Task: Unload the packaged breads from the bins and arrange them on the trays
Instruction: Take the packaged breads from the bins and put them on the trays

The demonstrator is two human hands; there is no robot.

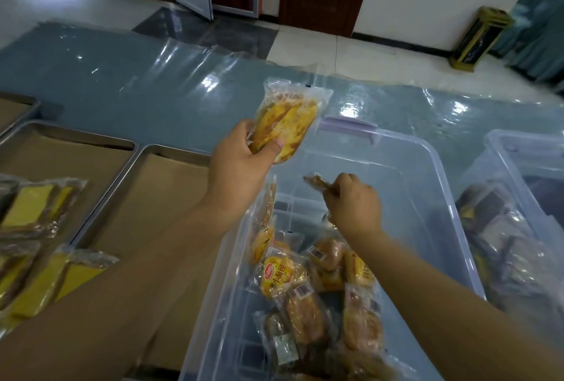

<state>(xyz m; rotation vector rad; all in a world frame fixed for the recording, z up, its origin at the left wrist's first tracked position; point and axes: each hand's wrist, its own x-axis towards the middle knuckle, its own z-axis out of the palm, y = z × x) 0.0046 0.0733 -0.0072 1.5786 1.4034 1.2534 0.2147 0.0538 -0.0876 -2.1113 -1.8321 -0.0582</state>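
Observation:
My left hand [241,154] grips a clear pack of yellow-brown bread [288,119] and holds it up over the far left corner of the clear plastic bin [427,166]. Inside that bin, my right hand [354,205] pinches a small brown bread pack [317,182] just above the pile. Several packaged breads [308,289] lie at the near end of the bin. To the left, a metal tray [143,151] lined with brown paper sits beside the bin. The tray further left [116,144] holds packs of yellow sliced bread [33,209].
A second clear bin [518,148] with dark packaged breads [500,228] stands at the right. Everything sits on a blue surface under a clear plastic sheet [152,81]. A third tray's corner [30,102] shows at far left. A black-and-gold floor bin [479,38] stands by the wall.

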